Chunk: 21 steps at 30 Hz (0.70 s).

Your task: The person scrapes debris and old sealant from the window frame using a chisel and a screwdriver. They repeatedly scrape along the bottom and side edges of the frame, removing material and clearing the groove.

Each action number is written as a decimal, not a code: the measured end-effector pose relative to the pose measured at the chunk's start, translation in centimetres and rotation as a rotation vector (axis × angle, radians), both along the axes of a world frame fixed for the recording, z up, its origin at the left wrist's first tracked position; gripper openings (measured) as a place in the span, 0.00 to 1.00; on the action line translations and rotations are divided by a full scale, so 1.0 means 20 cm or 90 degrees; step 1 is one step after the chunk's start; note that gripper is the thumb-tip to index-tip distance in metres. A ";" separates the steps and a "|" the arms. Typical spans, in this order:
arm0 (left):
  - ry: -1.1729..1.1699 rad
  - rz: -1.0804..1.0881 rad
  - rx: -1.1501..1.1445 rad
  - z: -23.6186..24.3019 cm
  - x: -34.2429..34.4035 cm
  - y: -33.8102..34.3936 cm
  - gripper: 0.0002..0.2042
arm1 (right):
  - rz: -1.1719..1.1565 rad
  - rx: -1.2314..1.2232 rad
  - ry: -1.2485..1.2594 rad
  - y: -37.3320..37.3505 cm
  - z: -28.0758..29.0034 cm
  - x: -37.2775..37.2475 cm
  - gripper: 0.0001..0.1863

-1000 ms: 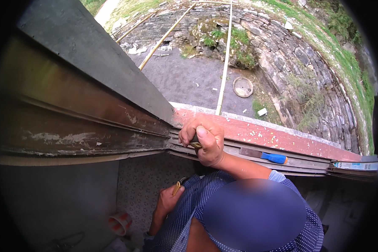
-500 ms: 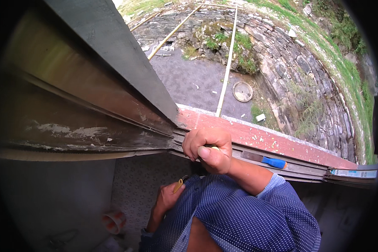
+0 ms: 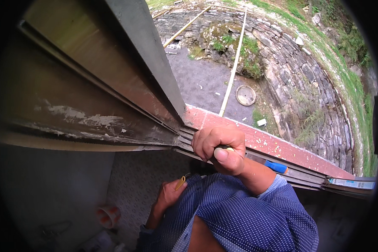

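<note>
- At frame centre, right hand [image 3: 220, 147] closed around a dark handle [image 3: 225, 147], over window track [image 3: 302, 175].
- Lower centre, left hand [image 3: 169, 194] clamped on yellow handle [image 3: 180, 182].
- Lower left, orange-and-white bucket [image 3: 103, 215], contents unclear.

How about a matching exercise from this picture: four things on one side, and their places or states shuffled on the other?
Things:
1. Right hand
2. Left hand
3. Blue handle
4. Round disc

Places or states:
A. Outdoors, on the ground
B. Beside the shirt, gripping a yellow handle
C. Lying on the window track
D. Clenched in a fist over the track

Right pairs: 1-D, 2-B, 3-C, 4-A.
</note>
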<state>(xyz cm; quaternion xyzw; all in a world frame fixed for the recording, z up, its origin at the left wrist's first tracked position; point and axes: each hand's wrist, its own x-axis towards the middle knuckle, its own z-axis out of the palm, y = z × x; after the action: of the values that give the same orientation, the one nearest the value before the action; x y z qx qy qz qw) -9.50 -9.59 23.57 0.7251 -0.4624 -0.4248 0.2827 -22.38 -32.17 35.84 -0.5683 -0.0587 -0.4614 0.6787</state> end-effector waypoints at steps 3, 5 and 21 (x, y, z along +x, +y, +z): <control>-0.005 -0.011 -0.007 0.01 -0.01 -0.02 0.14 | -0.024 0.019 0.044 0.03 -0.05 0.04 0.19; -0.002 -0.010 -0.025 0.01 -0.02 -0.03 0.14 | -0.030 0.056 0.055 0.00 -0.18 0.06 0.20; -0.001 -0.005 0.019 -0.03 -0.03 0.01 0.15 | 0.011 0.026 0.036 0.01 -0.20 0.04 0.16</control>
<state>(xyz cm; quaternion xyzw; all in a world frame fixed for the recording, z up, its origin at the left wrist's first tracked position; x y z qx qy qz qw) -10.16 -9.42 23.03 0.7275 -0.4592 -0.4326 0.2696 -21.67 -32.03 31.81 -0.5666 -0.0345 -0.4404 0.6956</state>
